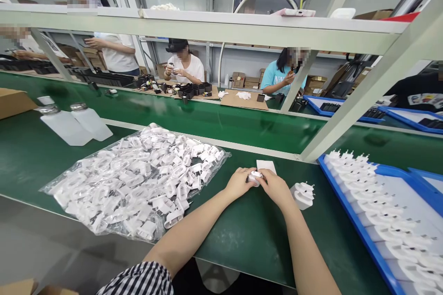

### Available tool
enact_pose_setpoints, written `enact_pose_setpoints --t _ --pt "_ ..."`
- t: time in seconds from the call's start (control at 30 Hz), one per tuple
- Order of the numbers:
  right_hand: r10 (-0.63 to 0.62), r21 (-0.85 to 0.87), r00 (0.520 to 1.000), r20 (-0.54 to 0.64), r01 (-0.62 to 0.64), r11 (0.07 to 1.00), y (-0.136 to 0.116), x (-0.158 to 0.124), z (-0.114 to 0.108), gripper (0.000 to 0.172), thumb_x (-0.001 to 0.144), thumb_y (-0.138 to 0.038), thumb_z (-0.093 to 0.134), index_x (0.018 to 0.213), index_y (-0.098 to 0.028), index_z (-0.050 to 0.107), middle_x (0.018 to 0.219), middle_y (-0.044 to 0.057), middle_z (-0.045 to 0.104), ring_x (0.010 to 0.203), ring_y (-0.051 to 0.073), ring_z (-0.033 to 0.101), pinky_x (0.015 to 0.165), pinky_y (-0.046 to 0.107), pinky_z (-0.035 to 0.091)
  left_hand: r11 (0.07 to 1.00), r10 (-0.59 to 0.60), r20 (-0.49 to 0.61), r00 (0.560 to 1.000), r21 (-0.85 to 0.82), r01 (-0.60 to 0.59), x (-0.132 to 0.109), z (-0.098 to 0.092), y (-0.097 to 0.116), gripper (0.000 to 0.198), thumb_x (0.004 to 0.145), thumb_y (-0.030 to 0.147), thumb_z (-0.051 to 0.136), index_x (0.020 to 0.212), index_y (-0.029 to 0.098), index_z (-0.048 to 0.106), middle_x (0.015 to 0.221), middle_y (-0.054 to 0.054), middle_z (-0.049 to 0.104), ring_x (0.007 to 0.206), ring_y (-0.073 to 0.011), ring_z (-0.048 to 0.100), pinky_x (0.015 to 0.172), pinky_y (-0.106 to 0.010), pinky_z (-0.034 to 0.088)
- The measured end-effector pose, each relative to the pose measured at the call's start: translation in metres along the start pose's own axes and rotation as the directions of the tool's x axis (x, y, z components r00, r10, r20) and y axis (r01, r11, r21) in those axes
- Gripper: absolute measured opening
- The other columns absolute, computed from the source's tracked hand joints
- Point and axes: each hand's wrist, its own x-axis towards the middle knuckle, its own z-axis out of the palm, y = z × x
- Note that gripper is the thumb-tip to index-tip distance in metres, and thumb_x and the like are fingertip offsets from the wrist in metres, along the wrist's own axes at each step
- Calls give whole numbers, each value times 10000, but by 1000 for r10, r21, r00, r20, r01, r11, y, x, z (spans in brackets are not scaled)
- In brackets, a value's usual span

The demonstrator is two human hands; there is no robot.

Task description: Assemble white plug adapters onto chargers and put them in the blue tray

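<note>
My left hand [240, 182] and my right hand [276, 186] meet over the green bench, fingers closed from both sides around a small white plug adapter [255, 176]. Its lower part is hidden by my fingers. Just behind my fingers lies a flat white piece [266, 165], partly covered. To the right of my right hand stand a few white chargers [303, 195] with metal pins. Left of my left forearm, a clear plastic bag [221, 159] is spread on the bench, heaped with many loose white plug parts [138, 179].
A blue tray [349, 221] at the right holds rows of white chargers [384, 212]. Two bottles with metal tops [65, 124] stand far left. A slanted frame post [346, 105] rises behind the tray. Across the green conveyor [221, 122], several co-workers sit or stand at benches.
</note>
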Motion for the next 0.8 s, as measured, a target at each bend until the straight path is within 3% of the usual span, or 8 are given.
enact_pose_setpoints --t 0.27,0.43,0.5,0.6,0.8 --pt "85 172 995 47 -92 981 0 3 0 179 702 -279 407 822 -218 525 691 16 611 629 162 562 565 255 416 997 -65 59 996 34 63 3 -3 1 442 618 244 546 1049 207 453 902 -20 522 856 -161 458 764 -248 349" --pt "126 95 986 112 -137 986 -2 7 -5 248 683 -248 444 905 -206 547 929 51 585 833 186 531 674 255 387 991 -116 94 989 80 108 5 -8 6 403 621 277 538 1017 250 473 803 5 507 737 -144 502 678 -232 380" --pt "131 35 975 181 -139 990 -3 10 -10 228 681 -242 446 867 -186 566 910 61 590 826 186 527 643 240 378 986 -132 114 985 120 119 7 -10 8 413 607 301 551 1010 253 477 785 6 502 716 -147 508 662 -234 382" --pt "137 -6 952 272 -141 990 -5 17 -17 175 667 -231 458 758 -165 592 724 58 615 695 177 545 539 224 353 978 -139 170 976 178 109 12 -14 9 430 579 329 575 992 245 493 765 -1 499 712 -163 514 641 -237 382" --pt "143 -33 940 310 -139 990 -8 24 -19 117 623 -198 489 672 -150 584 629 52 587 633 160 519 467 208 285 974 -130 230 964 210 81 16 -14 9 439 605 348 542 1021 223 475 794 -18 484 710 -170 515 628 -236 379"
